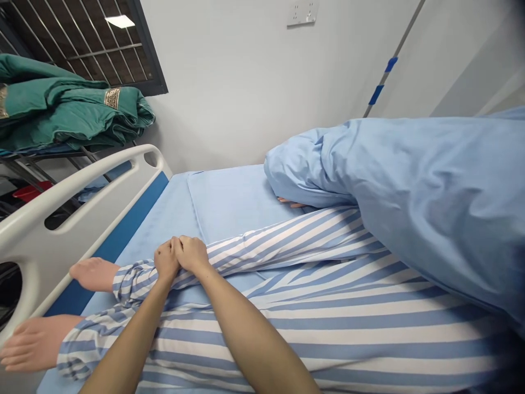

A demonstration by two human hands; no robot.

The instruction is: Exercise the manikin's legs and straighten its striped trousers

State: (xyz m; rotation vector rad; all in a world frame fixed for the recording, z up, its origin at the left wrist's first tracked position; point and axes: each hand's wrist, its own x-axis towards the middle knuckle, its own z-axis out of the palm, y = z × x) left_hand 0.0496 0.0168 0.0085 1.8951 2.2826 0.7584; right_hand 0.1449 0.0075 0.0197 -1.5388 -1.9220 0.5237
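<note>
1. right up close, the left hand point(166, 261) and right hand point(191, 254) sit side by side, knuckles pressed together, fingers curled around the upper striped trouser leg point(197, 268). looks like a firm grip on the cloth, not spread out, and the fingertips are hidden under the fabric.
2. that leg is blue and white striped and runs across the bed, right under both hands. the hands are just above its cuff, and the bare manikin foot point(94, 274) sticks out past it toward the side rail.
3. under the forearms there's a second striped trouser leg point(287, 342), with its own manikin foot point(35, 343) resting lower down by the rail. the hands aren't touching this foot.
4. the white bed rail point(69, 210) with its blue panel point(118, 254) runs along the left, right next to both feet, so it's the main thing in the way on that side.
5. further up is a light blue bed sheet point(164, 230) and a flat blue pad point(232, 205). a big blue blanket point(422, 202) covers the right side, with manikin fingers point(290, 203) poking out from under it.
6. way back left, a folded green cloth point(69, 106) sits on a metal rack point(53, 156) by a barred window point(94, 38). a wall socket plate point(301, 13) and a pole with blue tape point(381, 82) are on the wall.
</note>
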